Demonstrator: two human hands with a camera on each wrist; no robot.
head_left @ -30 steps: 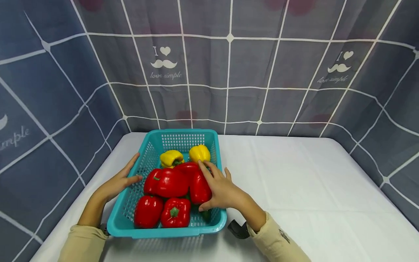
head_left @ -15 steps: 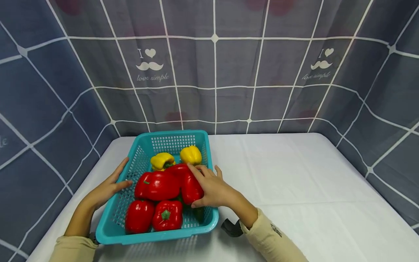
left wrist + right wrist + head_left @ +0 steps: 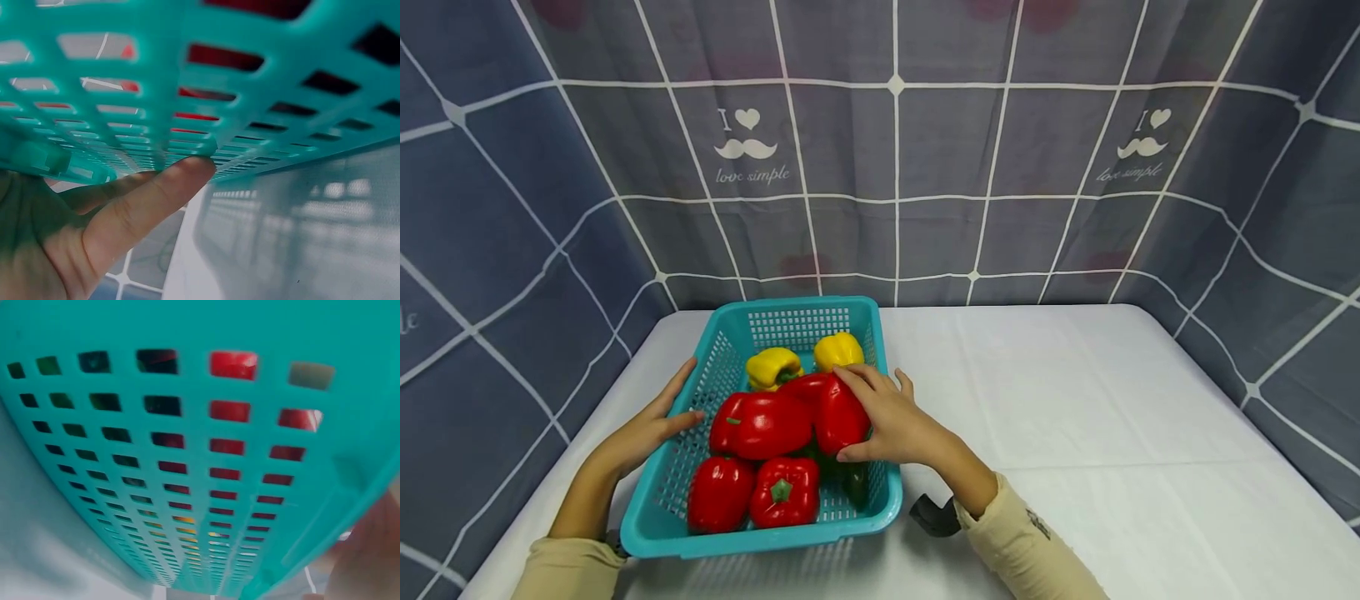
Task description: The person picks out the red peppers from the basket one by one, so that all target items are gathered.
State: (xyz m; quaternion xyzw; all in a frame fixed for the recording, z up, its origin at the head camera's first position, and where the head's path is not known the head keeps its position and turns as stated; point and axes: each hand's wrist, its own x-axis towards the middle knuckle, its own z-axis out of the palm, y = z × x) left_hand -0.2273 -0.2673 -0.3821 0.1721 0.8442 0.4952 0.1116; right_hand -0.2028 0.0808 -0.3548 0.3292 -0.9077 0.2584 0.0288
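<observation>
A turquoise plastic basket holds several bell peppers. My left hand holds its left rim, thumb over the inside and fingers along the outer wall. In the left wrist view a finger touches the perforated wall. My right hand reaches over the right rim and grips a red bell pepper between thumb and fingers. Beside that pepper lie another large red pepper and, at the front, a red pepper with a green stem. The right wrist view shows mostly the basket's outer wall.
Two yellow peppers, one at left and one at right, lie at the back of the basket. A dark green vegetable shows low at front right. The white tabletop extends right, with a grey checked curtain behind.
The head view has shifted, moving the scene left. The red pepper in my right hand has risen and tilted slightly, showing more of the dark green vegetable below. My left hand keeps its place.
</observation>
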